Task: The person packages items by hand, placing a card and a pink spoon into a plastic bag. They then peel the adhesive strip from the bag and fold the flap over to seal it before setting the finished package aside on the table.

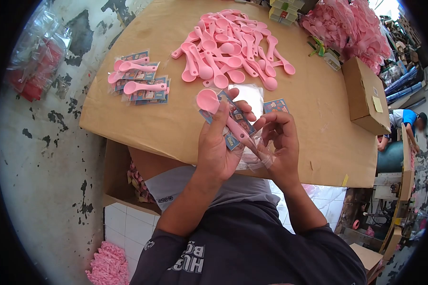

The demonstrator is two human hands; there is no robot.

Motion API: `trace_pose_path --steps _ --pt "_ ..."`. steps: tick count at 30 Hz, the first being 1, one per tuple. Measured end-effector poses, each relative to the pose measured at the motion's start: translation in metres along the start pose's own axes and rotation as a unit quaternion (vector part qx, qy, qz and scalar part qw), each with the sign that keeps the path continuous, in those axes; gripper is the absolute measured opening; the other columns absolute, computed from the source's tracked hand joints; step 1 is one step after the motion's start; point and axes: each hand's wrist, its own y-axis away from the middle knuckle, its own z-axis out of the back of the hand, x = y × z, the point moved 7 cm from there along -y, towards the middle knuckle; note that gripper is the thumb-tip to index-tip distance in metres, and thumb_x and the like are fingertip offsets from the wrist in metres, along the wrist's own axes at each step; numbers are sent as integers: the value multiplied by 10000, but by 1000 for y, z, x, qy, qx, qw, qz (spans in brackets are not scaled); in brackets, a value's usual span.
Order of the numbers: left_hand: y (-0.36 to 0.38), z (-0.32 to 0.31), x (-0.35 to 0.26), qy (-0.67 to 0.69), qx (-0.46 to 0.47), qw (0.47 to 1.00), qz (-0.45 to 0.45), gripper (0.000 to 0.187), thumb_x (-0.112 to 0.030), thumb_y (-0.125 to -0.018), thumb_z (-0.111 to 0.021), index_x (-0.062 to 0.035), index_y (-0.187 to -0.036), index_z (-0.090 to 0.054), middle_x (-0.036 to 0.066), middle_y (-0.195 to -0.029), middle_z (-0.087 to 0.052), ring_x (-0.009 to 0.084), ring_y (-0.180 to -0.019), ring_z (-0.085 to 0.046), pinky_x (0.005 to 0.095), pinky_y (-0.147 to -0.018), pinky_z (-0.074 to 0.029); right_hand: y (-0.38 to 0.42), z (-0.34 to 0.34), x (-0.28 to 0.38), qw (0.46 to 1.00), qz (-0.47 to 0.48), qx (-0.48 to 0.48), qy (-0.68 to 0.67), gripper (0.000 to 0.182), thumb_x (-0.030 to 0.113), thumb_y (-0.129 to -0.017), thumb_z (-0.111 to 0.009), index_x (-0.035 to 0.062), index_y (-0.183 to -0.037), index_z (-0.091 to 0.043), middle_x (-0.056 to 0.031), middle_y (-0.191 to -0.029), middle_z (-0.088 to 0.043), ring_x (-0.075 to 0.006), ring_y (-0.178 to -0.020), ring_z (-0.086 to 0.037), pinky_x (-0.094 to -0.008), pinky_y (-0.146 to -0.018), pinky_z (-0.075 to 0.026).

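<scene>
In my left hand (218, 142) lies a pink spoon (235, 127) with a blue printed card (242, 118) in a clear plastic bag, the thumb pressed on it. My right hand (280, 145) pinches the loose end of the clear bag (260, 154), beside the spoon's handle. Behind my hands are a stack of clear bags (252, 97) and another blue card (276, 106). A large heap of pink spoons (223, 45) spreads over the far side of the table. Bagged spoons with cards (146, 89) are piled at the left.
The brown-covered table (328, 147) bears a cardboard box (364, 95) at its right edge. Bags of pink spoons (349, 31) and green-topped containers (284, 10) stand at the back. An open carton (116, 175) is below the table. Another person (406, 121) is at the far right.
</scene>
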Motion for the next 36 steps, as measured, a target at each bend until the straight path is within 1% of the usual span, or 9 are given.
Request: trace_pose_path --steps 7,9,13,15,19,25,30,33,36 --pt "0 7 -1 0 26 999 36 395 -279 -1082 -509 -55 -1405 -469 91 -1096 -630 180 -1026 -650 431 -980 -589 -2 3 14 997 39 -32 51 461 115 -814 -840 85 -1208 -601 -43 -1179 -574 -119 -894 -540 -256 -715 -470" --pt "-3 13 -6 -22 -13 999 33 422 -287 -1081 -513 -24 -1402 -437 155 -1184 -621 253 -1124 -644 447 -983 -574 4 3 41 943 249 16 220 295 149 -810 -850 97 -1065 -713 -96 -1266 -596 -188 -1006 -565 -299 -756 -478" --pt "-7 12 -21 -38 -31 998 32 450 -306 -1079 -513 -22 -1418 -426 189 -1276 -596 295 -1216 -602 481 -1039 -532 0 21 53 967 241 79 25 112 107 -834 -797 94 -943 -777 -157 -1300 -619 -245 -1131 -569 -337 -829 -468" --pt "-6 5 -21 0 8 996 84 506 -360 -1089 -461 -39 -1476 -403 199 -1429 -525 299 -1346 -514 516 -1134 -437 -4 32 46 975 212 62 -10 153 61 -865 -738 95 -1010 -774 -159 -1335 -608 -267 -1181 -563 -367 -879 -471" --pt "-1 -12 -16 -1 43 992 117 567 -400 -1097 -406 -21 -1514 -344 243 -1502 -459 335 -1429 -430 499 -1170 -397 -20 31 44 966 157 -8 205 272 30 -866 -716 130 -1116 -758 -172 -1435 -558 -324 -1305 -516 -434 -1026 -453" --pt "8 -17 12 5 59 979 195 579 -382 -1099 -419 6 -1519 -332 207 -1515 -461 285 -1415 -452 420 -1129 -443 -16 0 56 903 291 86 304 350 78 -818 -753 276 -1105 -785 -153 -1472 -538 -386 -1394 -442 -477 -1099 -419" --pt "1 -8 -1 -64 47 989 128 607 -370 -1091 -448 25 -1534 -318 224 -1516 -464 277 -1382 -495 409 -1160 -383 -24 32 48 978 201 44 29 190 112 -860 -743 46 -1036 -770 -157 -1250 -686 -314 -1140 -634 -427 -979 -483" --pt "2 -13 -10 -182 93 976 71 609 -348 -1089 -464 41 -1532 -310 229 -1488 -501 274 -1384 -491 403 -1173 -354 -19 40 40 999 38 -16 -17 362 65 -908 -749 6 -1250 -650 -92 -1008 -724 -134 -955 -632 -288 -813 -480" --pt "7 -28 -9 -287 131 948 40 532 -207 -1053 -571 54 -1483 -400 211 -1416 -576 203 -1264 -583 322 -1048 -469 -20 28 27 999 -39 22 -24 474 35 -919 -742 3 -1350 -547 -27 -880 -688 -61 -843 -612 -215 -744 -453"
